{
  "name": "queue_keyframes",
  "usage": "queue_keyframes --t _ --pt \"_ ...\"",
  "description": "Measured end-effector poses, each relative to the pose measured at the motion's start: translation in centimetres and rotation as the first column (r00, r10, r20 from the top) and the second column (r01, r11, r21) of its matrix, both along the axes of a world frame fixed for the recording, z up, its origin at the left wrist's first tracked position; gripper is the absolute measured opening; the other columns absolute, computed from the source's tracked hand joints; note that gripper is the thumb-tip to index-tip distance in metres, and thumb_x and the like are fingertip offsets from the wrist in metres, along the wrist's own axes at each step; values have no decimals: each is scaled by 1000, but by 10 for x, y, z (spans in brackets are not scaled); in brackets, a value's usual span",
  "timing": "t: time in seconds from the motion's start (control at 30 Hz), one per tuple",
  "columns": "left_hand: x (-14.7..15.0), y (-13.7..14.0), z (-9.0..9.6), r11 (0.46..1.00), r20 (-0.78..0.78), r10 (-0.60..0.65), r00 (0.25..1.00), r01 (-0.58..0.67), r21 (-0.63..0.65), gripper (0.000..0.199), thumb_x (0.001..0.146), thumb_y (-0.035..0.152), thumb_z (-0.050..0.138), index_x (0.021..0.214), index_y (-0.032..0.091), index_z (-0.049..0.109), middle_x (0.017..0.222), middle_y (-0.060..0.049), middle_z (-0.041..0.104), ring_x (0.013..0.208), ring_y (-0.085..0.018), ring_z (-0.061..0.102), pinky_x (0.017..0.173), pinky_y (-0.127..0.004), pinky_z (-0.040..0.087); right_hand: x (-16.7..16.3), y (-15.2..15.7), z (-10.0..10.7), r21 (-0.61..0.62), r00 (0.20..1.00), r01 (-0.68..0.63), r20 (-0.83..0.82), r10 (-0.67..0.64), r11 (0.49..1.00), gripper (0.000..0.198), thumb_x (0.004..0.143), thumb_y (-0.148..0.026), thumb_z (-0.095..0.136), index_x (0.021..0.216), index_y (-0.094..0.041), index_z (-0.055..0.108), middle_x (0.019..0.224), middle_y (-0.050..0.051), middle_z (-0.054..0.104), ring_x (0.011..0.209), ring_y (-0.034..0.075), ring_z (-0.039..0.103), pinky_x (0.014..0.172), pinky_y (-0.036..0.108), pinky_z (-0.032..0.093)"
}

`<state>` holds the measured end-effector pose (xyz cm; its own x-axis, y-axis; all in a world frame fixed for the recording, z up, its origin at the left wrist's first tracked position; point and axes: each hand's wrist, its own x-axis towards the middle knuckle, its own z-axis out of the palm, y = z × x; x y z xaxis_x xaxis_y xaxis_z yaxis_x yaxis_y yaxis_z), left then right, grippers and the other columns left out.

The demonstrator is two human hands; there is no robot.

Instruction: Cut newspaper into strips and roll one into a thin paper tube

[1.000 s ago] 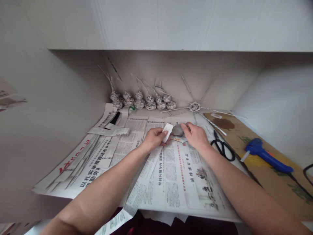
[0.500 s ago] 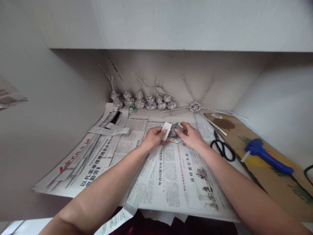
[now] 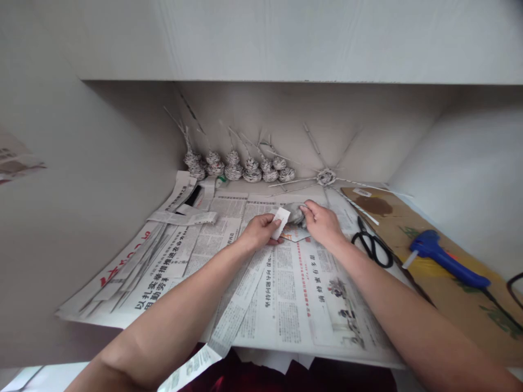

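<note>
My left hand [image 3: 261, 231] pinches a small white paper piece [image 3: 281, 220] between thumb and fingers. Just right of it, my right hand [image 3: 323, 222] has its thumb and fingertips closed on the edge of a grey, crumpled, thin piece [image 3: 296, 214]; I cannot tell whether it is paper or plastic. Whether the white and grey pieces are joined is unclear. A long newspaper strip [image 3: 232, 321] runs from below my left hand over the table's front edge toward my lap. Both hands are above spread newspaper [image 3: 286, 305].
Several woven paper gourds [image 3: 233, 167] line the back wall, beside a star-shaped paper-tube weave [image 3: 326, 177]. Black scissors [image 3: 372, 246] and a blue glue gun [image 3: 449, 261] on cardboard [image 3: 461, 326] lie right. Cut newspaper strips [image 3: 126, 267] lie left.
My right hand has shifted slightly right and up along the grey piece, and its fingers now pinch the far edge. An orange bit at those fingers no longer shows. My left hand barely moved.
</note>
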<state>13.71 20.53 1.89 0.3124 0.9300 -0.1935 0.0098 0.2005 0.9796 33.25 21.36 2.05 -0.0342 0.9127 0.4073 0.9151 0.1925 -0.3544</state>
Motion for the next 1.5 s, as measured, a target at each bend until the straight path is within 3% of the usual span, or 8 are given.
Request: queue_keyframes --t 0.37,0.5,0.6,0.83,1.03,1.23,1.4,1.5 --pt "-2 8 -4 995 85 66 994 -71 64 15 88 25 61 79 13 65 72 -1 65 66 -11 62 66 -23 54 4 -2 -12 26 996 -79 -44 80 997 43 94 -55 42 73 -23 62 52 -3 55 49 15 51 53 26 33" --pt "-3 7 -4 993 55 50 997 -56 105 19 88 31 61 80 14 65 69 -2 64 67 -13 62 61 -22 53 7 3 -13 90 994 -80 -63 86 993 30 94 -39 44 97 -20 68 89 7 72 80 22 65 71 31 46" --pt "-3 7 -5 991 63 49 997 -56 117 21 87 35 62 81 15 65 70 -3 65 65 -14 62 58 -24 53 7 5 -12 142 992 -94 -69 105 985 34 93 -25 41 116 -18 65 113 12 69 105 25 62 91 37 46" --pt "-1 7 -6 996 81 57 995 -62 64 21 84 34 67 86 14 67 83 -5 70 65 -13 65 60 -25 55 7 5 -16 63 972 -235 33 233 970 45 81 -9 45 116 -21 70 114 8 70 107 23 61 97 36 46" --pt "-3 7 -4 995 109 44 993 -54 89 20 86 32 64 80 13 66 79 -4 68 67 -12 65 63 -24 55 4 -13 5 127 996 -77 48 72 989 58 74 -18 58 132 -15 60 141 16 51 125 36 46 105 49 36" --pt "-3 8 -6 992 137 54 989 -69 101 27 81 41 70 83 14 67 81 -5 70 66 -13 65 63 -25 55 -10 -17 -4 20 998 -67 10 67 998 47 83 -49 61 122 -23 64 115 12 66 96 29 64 82 38 48" --pt "-3 8 -7 993 128 47 991 -60 102 23 83 37 68 83 14 67 77 -4 70 66 -13 65 61 -23 54 -10 -5 -17 -42 997 -32 -78 29 999 32 74 -36 70 102 -22 65 92 7 69 82 25 64 71 33 46" --pt "-2 8 -6 992 116 46 992 -59 114 19 86 32 64 81 14 67 73 -3 68 65 -13 65 59 -23 54 -2 -1 -12 -39 982 37 -186 -43 999 34 77 -33 64 107 -20 60 77 5 67 69 22 62 62 31 45"
